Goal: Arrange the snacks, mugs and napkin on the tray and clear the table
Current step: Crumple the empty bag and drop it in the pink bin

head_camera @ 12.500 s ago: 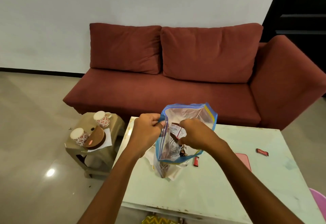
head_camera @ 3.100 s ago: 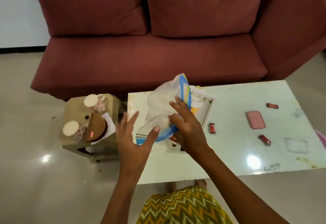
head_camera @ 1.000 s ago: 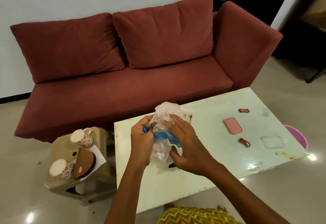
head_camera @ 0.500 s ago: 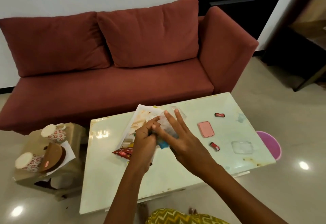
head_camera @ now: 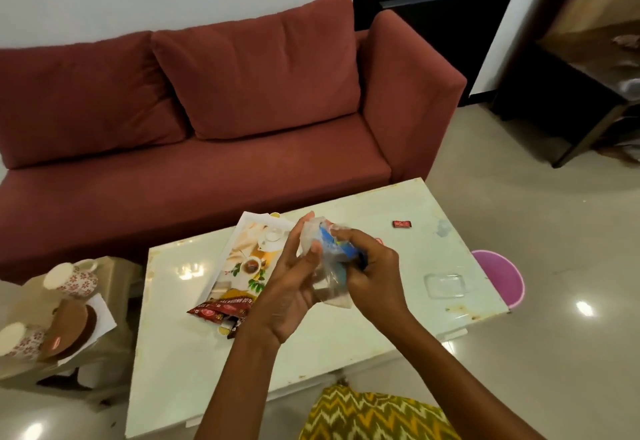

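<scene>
A crumpled bag (head_camera: 325,259) is gripped between the left hand (head_camera: 294,280) and the right hand (head_camera: 372,275) above the table (head_camera: 346,335). If it were dropped, fresh clutter would be added. The tray (head_camera: 242,252) holds only red snacks (head_camera: 221,309) at its near end. Both mugs (head_camera: 71,278) are kept on the stool (head_camera: 117,277), well apart

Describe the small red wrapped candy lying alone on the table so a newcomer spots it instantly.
Start at the pale table before the red sofa. Near its far right corner, beyond both hands, lies the red wrapped candy. It lies alone on bare tabletop, far from the red snack packets by the tray.
</scene>
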